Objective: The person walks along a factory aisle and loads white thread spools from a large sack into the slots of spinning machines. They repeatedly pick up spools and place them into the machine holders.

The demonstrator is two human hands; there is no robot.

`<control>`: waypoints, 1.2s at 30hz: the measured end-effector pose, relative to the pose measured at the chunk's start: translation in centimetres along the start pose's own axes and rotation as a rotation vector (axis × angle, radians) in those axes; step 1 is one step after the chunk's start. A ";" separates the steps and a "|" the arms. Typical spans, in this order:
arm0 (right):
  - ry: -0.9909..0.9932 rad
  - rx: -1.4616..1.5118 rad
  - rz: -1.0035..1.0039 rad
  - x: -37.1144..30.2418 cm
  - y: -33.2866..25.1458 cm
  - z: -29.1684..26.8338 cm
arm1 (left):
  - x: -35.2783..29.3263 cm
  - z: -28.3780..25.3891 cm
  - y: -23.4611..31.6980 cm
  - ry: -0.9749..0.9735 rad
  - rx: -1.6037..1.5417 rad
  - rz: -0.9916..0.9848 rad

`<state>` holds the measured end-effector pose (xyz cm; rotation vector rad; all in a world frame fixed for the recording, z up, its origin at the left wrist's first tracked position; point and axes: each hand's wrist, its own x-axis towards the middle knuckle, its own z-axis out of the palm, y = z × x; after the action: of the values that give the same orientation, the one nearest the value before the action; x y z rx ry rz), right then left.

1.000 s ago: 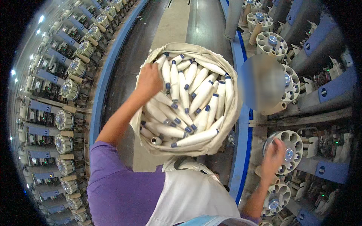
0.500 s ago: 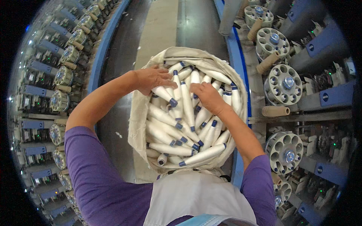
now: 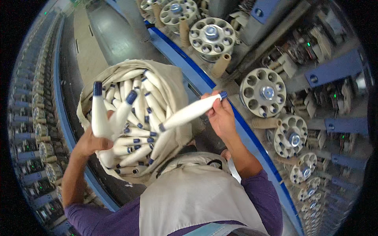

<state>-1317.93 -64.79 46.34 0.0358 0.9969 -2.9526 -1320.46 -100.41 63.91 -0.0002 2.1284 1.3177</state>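
Note:
My left hand (image 3: 92,144) is closed around two white yarn bobbins with blue ends, raised over the left side of a cloth sack (image 3: 173,76). One bobbin (image 3: 101,118) points almost straight up, while the other leans to the right. Off the sack's right side, my right hand (image 3: 223,120) grips a single yarn bobbin (image 3: 189,113) near its blue upper end. That bobbin lies aslant, its lower tip over the sack's right rim. Many more bobbins (image 3: 155,106) lie jumbled inside the sack, partly hidden by my left hand and its bobbins.
On the right, a machine row carries round magazines (image 3: 263,92) with holes, some holding bobbins. Brown tubes (image 3: 221,65) stick out beside them. A blue rail (image 3: 252,137) borders this row. Another machine row (image 3: 41,133) runs along the left, with a floor aisle (image 3: 88,51) between.
Both hands have come up out of the bobbins in the sack, now holding some. My right hand has moved right, and the view has turned toward the right machine row.

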 end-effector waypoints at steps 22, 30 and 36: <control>0.448 -1.277 -0.123 -30.4 -15.5 -13.3 | 6.0 41.8 2.5 -0.997 -0.090 -0.382; 0.474 -0.443 -0.221 -36.9 -25.1 -16.0 | 4.5 50.8 8.2 -1.181 0.225 -0.427; 0.429 -0.995 -0.254 -37.9 -19.0 -14.0 | 3.4 54.1 8.9 -1.231 0.383 -0.405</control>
<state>-1280.43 -40.58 47.87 0.5556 2.5417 -2.2951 -1298.59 -51.17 52.95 0.4053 1.1578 0.4036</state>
